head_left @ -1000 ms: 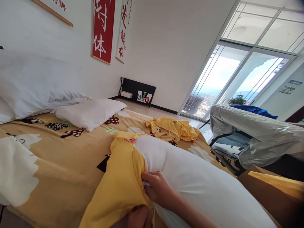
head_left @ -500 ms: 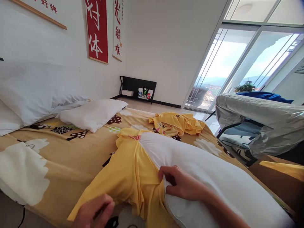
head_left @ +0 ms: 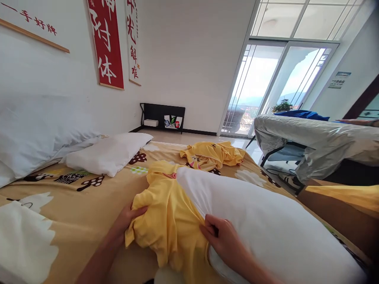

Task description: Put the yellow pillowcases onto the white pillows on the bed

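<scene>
A large white pillow (head_left: 260,213) lies across the near part of the bed, with a yellow fabric cover (head_left: 166,209) over its left end. The cover hangs bunched and loose to the left, and a pinkish patch shows near its top. My left hand (head_left: 128,217) grips the cover's left side, its thumb on top and its other fingers partly hidden by cloth. At the cover's open edge, against the pillow, my right hand (head_left: 220,236) is closed in a pinch on the yellow fabric.
Another crumpled yellow cloth (head_left: 213,154) lies farther back on the patterned bedsheet (head_left: 97,213). White pillows (head_left: 109,152) rest at the left. To the right are a cardboard box (head_left: 334,221) with yellow cloth on it and a plastic-wrapped piece of furniture (head_left: 314,130). A low black shelf (head_left: 160,112) stands at the wall.
My left hand has moved up and taken hold of the cover's left side, gathering it inward. My right hand stays at the cover's edge. The view has shifted slightly to the right.
</scene>
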`<action>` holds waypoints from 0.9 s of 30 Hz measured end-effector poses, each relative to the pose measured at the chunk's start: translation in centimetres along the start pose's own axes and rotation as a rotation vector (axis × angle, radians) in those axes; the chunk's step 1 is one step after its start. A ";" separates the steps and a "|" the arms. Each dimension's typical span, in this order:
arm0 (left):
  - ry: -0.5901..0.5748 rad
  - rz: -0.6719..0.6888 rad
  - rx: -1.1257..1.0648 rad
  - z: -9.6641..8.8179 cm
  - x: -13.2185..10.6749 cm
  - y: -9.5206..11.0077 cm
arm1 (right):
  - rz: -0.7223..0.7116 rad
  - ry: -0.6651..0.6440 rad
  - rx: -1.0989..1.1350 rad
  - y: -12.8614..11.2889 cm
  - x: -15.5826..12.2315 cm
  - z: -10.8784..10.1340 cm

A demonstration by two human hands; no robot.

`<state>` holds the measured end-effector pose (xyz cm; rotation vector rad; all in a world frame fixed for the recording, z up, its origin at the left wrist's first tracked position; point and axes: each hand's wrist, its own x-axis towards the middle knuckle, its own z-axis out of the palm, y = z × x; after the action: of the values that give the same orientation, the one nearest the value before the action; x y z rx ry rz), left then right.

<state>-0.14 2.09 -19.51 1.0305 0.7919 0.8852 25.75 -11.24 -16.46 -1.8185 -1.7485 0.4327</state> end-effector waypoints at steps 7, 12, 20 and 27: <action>0.055 0.169 -0.073 1.0 2.5 7.4 | 0.059 0.396 -0.187 -0.6 2.1 -9.5; 0.033 0.085 -0.018 -1.1 3.7 2.9 | 0.191 0.091 0.044 1.7 1.0 -7.4; 0.055 0.206 0.878 -8.2 3.7 -1.0 | 0.188 -0.180 -0.163 0.2 -0.6 -1.6; 0.111 0.204 1.176 -6.9 4.4 -0.9 | 0.209 -0.218 -0.219 -1.5 1.3 -4.7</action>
<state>-4.09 8.33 -23.11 2.1223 1.3666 0.6026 27.47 -10.80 -11.71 -2.1925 -1.8149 0.5596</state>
